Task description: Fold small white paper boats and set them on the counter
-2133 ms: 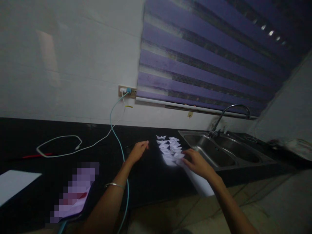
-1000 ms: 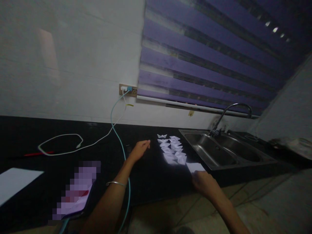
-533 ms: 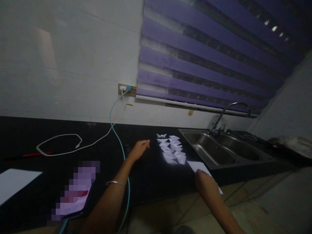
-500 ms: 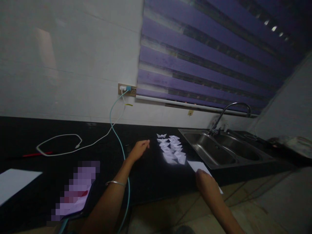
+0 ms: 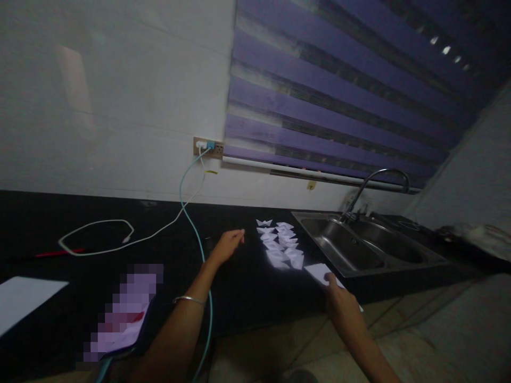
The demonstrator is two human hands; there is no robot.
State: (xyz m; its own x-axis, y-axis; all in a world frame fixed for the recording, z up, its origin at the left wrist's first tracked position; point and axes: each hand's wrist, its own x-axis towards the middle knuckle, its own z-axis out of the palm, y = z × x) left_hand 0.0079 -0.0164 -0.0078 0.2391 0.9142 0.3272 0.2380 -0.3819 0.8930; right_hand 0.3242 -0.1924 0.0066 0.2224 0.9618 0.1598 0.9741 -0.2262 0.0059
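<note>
My left hand (image 5: 228, 246) rests on the black counter (image 5: 247, 287) with its fingers loosely extended and nothing in it, just left of several small folded white paper shapes (image 5: 281, 243) laid out in two rows. My right hand (image 5: 340, 304) sits at the counter's front edge, fingers closed on a flat white paper sheet (image 5: 319, 272) that lies near the sink's front corner and overhangs the edge.
A steel double sink (image 5: 359, 250) with a curved tap (image 5: 379, 183) lies to the right. A teal cable (image 5: 195, 223) and a white cable (image 5: 99, 236) run from a wall socket (image 5: 208, 148). A phone (image 5: 123, 314), white paper (image 5: 24, 300) and a red pen (image 5: 56, 253) lie at left.
My right hand left the rows of folded shapes, pulled back to the counter's front edge and took hold of the flat sheet. My left hand stayed still.
</note>
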